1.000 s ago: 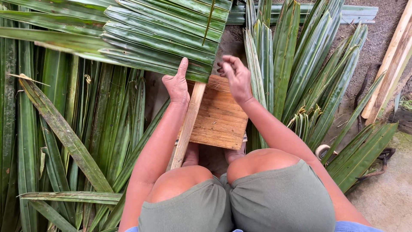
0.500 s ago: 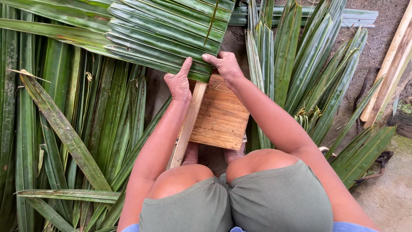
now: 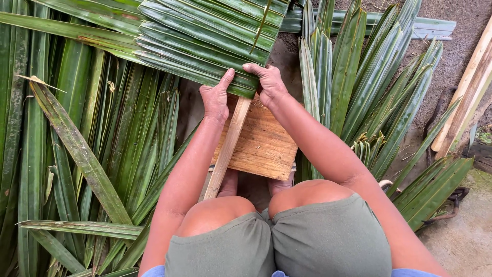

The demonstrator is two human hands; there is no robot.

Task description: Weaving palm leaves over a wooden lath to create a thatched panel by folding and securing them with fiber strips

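A panel of overlapping folded green palm leaves (image 3: 205,36) lies across the top of the view. My left hand (image 3: 216,97) presses on its near edge, fingers together and thumb raised. My right hand (image 3: 269,84) rests beside it on the same edge, fingers curled onto the leaves. A pale wooden stick (image 3: 228,149) runs from under the panel towards my knees. It lies over a brown wooden board (image 3: 264,146) on the ground in front of me.
Loose long palm leaves (image 3: 77,154) cover the ground at the left. A second bunch of leaves (image 3: 369,92) fans out at the right. Wooden poles (image 3: 469,92) lean at the far right over bare grey soil (image 3: 461,46).
My right hand has come down from just above the board onto the near edge of the leaf panel. The left hand has kept its place.
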